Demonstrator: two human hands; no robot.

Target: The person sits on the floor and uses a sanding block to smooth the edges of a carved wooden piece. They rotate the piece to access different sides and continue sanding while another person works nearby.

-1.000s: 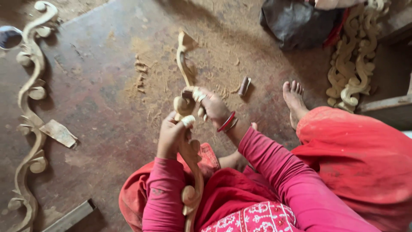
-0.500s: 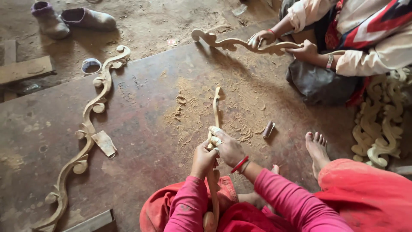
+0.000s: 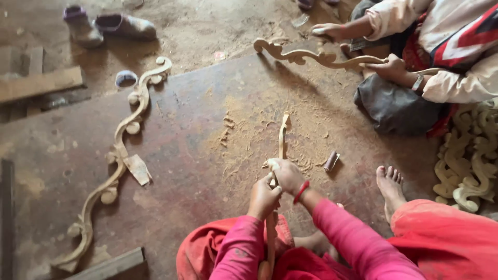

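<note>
On the floor in front of me, I'm gripping a long carved strip (image 3: 281, 142) w/ both hands. It's running from my lap out over the brown board (image 3: 197, 135), far tip resting in a patch of sawdust (image 3: 254, 137). My left hand (image 3: 263, 198) is wrapping round the strip, fist closed on it. My right hand (image 3: 287, 175) is sitting just above, touching the left, fingers curled on the strip too; a red bangle (image 3: 301, 191) is hanging at that wrist. Can't tell if there's a scrap of sandpaper under the right fingers, too small to see. Both my sleeves are pink. My bare foot (image 3: 390, 187) is resting on the board to the right, toes pointing away from me.

A small roll (image 3: 331, 161) is lying near the strip's right side, btwn it & my foot, not touching either. On the left a 2nd carved scroll (image 3: 120, 155) is lying flat along the board, w/ a pale wedge-shaped scrap (image 3: 138, 169) against its middle. A blue & white ring (image 3: 126, 78) is sitting near the scroll's top end. Two shoes (image 3: 109, 26) are standing in the dirt at the far left. A plank (image 3: 40, 84) is lying below them.

Across from me another person is sitting, both hands on a 3rd scroll (image 3: 311, 56): one hand (image 3: 328, 30) at its upper edge, the other (image 3: 390, 67) holding its right end. A stack of carved pieces (image 3: 469, 161) is piling at the far right.
</note>
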